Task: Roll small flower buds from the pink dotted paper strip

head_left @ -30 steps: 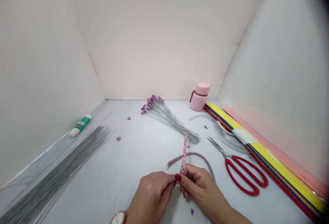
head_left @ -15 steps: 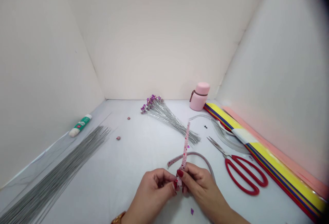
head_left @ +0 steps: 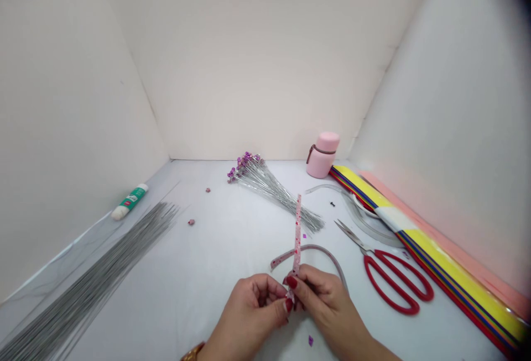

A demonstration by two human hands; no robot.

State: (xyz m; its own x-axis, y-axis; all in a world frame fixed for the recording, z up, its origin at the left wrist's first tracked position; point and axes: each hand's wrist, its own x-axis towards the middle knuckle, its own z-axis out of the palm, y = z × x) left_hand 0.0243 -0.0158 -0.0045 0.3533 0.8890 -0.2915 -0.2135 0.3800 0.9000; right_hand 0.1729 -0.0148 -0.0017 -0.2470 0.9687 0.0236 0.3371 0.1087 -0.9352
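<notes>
A narrow pink paper strip (head_left: pixel 297 228) with small red marks stands upright out of my fingers, its lower end folded or bunched between them. My right hand (head_left: pixel 326 300) pinches the strip near the fold with thumb and fingers. Close against it, my left hand (head_left: pixel 259 303) is closed on the lower end, thumb on top; the exact shape of the fold is hidden by the fingertips. A second strip (head_left: pixel 327 252), greyish pink, curves on the table behind my hands. Tiny purple pieces (head_left: pixel 311 340) lie near my right hand.
Red-handled scissors (head_left: pixel 385 272) lie on the right beside a stack of coloured paper strips (head_left: pixel 440 267). Behind are a pink flask (head_left: pixel 322 155) and silver stems with purple tops (head_left: pixel 274 184). On the left lie grey wires (head_left: pixel 103 267), a glue stick (head_left: pixel 130 202) and small folded pieces (head_left: pixel 191 221).
The strip's upright end has swung slightly left. My left thumb has shifted a little to the right at the folded end. Both hands stay together.
</notes>
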